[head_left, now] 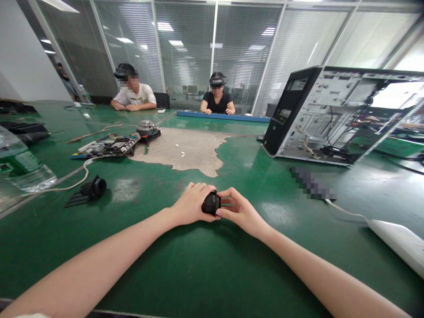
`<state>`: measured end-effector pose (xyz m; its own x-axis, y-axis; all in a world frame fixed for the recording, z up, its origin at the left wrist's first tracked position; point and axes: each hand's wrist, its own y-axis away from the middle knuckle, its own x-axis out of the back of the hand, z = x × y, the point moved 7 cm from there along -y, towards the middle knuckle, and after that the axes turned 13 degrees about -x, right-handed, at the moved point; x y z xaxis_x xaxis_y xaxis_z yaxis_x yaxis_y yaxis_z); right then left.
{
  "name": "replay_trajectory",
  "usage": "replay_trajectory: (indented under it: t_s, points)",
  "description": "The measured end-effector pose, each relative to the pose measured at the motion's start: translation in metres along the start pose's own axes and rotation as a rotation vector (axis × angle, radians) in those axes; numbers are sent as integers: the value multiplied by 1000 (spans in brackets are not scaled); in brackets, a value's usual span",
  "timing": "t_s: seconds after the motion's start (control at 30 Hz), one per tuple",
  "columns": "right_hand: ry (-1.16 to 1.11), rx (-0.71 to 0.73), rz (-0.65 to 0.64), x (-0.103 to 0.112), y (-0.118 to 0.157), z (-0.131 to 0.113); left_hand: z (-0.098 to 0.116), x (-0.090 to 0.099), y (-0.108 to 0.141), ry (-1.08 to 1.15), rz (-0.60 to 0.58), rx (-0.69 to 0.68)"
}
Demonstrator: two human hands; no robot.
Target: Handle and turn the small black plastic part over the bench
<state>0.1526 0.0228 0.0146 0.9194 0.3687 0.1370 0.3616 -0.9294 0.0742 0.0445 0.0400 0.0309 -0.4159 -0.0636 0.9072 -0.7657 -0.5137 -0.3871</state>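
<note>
Holding a small black part [211, 204] over the middle of the green surface [212, 265], clamped within the left grip [190, 205] and pinched at its right edge by the right grip [240, 211]. Facing a circuit board [111, 145] and another black piece [98, 188] leftward, an open computer case [314, 104] rightward.

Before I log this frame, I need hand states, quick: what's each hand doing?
Left hand: closed, holding a small black plastic part.
Right hand: half curled at the part's side; whether it grips cannot be told.
</note>
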Motion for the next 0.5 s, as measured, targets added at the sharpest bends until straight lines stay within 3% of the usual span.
replay_trajectory:
  t_s: [0.23,0.5]
  points:
    - [7,-1,82,4,-6,1,1,1,0,-15,15,-16]
    - [-32,8,9,0,-2,0,0,0,0,-26,7,-26]
